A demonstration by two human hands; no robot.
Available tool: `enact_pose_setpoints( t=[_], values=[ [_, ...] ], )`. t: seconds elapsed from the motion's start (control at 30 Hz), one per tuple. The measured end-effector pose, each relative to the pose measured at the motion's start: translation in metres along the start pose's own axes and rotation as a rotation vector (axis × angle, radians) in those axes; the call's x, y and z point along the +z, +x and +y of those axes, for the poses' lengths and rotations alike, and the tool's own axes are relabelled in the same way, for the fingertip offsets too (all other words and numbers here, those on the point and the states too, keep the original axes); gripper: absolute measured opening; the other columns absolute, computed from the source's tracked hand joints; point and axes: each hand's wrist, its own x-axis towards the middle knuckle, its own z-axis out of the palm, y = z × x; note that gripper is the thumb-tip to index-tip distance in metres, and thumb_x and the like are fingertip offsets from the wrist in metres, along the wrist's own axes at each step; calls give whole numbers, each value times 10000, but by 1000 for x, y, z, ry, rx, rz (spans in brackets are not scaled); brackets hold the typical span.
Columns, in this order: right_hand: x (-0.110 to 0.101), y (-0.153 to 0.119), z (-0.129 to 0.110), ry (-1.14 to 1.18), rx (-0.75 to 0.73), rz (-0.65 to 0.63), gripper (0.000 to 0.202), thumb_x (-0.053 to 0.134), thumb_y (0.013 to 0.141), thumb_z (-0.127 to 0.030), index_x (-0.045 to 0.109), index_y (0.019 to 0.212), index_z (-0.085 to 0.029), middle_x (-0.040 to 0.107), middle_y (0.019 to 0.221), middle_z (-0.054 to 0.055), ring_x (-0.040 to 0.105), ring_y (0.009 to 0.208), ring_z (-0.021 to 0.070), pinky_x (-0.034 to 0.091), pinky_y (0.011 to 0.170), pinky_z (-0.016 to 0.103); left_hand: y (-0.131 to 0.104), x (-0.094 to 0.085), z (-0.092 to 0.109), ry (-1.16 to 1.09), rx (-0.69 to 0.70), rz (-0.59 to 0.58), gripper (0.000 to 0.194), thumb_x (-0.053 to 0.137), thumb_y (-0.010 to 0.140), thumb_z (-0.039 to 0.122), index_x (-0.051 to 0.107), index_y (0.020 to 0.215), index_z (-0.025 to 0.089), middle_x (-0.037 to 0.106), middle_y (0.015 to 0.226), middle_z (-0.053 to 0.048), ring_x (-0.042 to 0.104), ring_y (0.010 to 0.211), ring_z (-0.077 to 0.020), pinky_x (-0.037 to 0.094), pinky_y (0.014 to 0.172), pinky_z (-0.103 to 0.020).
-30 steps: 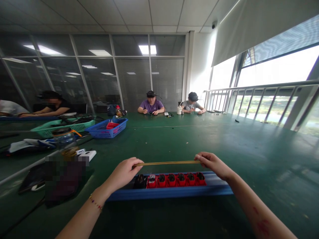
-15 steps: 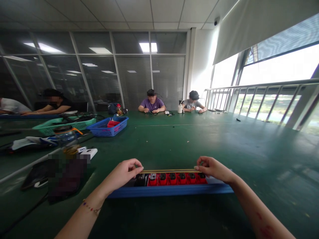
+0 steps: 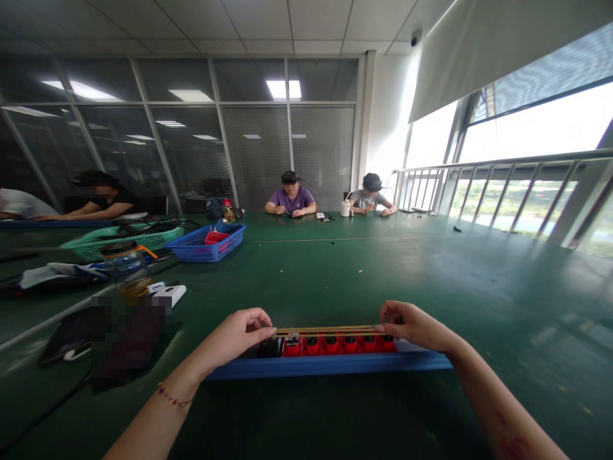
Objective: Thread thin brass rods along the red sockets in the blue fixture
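A yellowish rubber band (image 3: 325, 329) is stretched sideways in thin parallel strands between my two hands. My left hand (image 3: 242, 332) pinches its left end between thumb and fingers. At the opposite end my right hand (image 3: 407, 324) pinches it the same way. Just below the strands lies a long blue tray (image 3: 330, 367), close in front of me. Inside it stand several red parts with black tops (image 3: 331, 345) in a row, with a black block (image 3: 270, 349) at their left. My hands cover parts of the tray's ends.
Left on the green table (image 3: 297, 291) are a blue basket (image 3: 205, 249) with a red box, a green basket (image 3: 79, 246), a jar (image 3: 123, 259), a white device (image 3: 175, 294) and a dark pouch (image 3: 129, 342). Several people sit along the table's far side and at the left.
The band's strands now sit slightly lower and farther apart, passing over the tops of the red parts. My hands have barely moved and keep their pinch.
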Motion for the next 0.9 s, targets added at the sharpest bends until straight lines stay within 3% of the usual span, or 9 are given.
enact_pose_setpoints(
  t=[0.47,0.9],
  values=[
    [1,1,7,-80,3,-3,330,505,741,-496,535,814,-175,502,554,-27,404,480,89,298,440,202,-2,0,-1,54,-8,0,418,432,721,555,571,854,184,563,641,14,507,575,-134,341,506,-206],
    [0,0,7,56,31,-51,378,467,752,-527,540,872,-177,481,580,-29,400,481,86,329,441,202,-2,-5,-3,29,6,13,385,428,735,518,575,827,175,608,748,-13,554,695,-166,389,589,-227]
  ],
)
